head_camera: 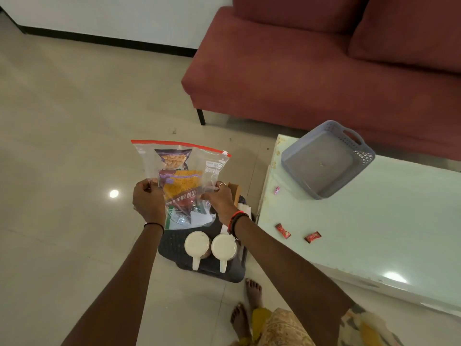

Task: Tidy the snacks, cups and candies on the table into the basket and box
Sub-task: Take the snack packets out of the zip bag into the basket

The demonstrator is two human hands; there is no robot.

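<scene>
L hand & R hand each pinch a side edge of the clear, crinkly plastic zip bag w/ red seal strip, fingers curled tight on the film. The bag stands upright betw. them, stuffed w/ glossy snack packets, one orange, one purple. Just below the fingers, on the shiny tiled floor, sits the dark perforated plastic basket; the bag's bottom end hangs over its far end. Nearer the wrists, inside it, two round white cups w/ stubby handles lie side by side. Well right of the R fingers, on the glossy white table: a shallow grey lattice-walled plastic basket, a small pink wrapped candy, a red wrapped candy & a second red candy.
</scene>
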